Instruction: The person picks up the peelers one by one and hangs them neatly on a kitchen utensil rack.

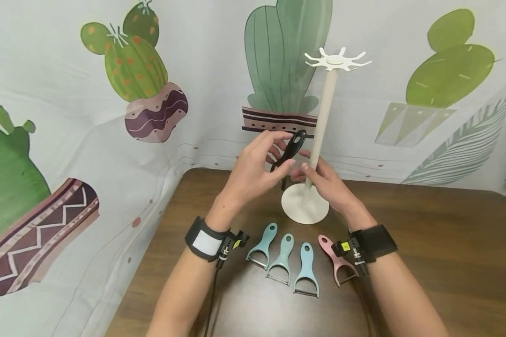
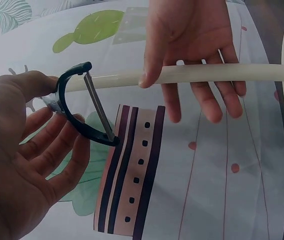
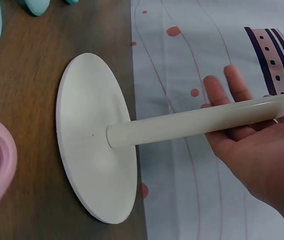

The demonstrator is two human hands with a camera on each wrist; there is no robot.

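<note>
My left hand (image 1: 253,164) pinches a black Y-shaped peeler (image 1: 292,148) between thumb and fingers, its ring end upward in the head view. The left wrist view shows that peeler's dark fork and metal blade (image 2: 99,107) beside the pole. A cream stand (image 1: 325,107) rises from a round base (image 3: 82,160) and carries a ring of hooks (image 1: 335,60) on top. Around the pole is my right hand (image 1: 331,185), thumb on the near side, fingers spread and fairly straight behind it. Whether the palm touches the pole is hard to tell.
In front of the stand lie a teal peeler (image 1: 267,238), a pale green peeler (image 1: 285,251), a light blue peeler (image 1: 306,262) and a pink peeler (image 1: 328,245). They rest on a brown wooden table (image 1: 447,262). A cactus-printed cloth (image 1: 219,93) hangs behind.
</note>
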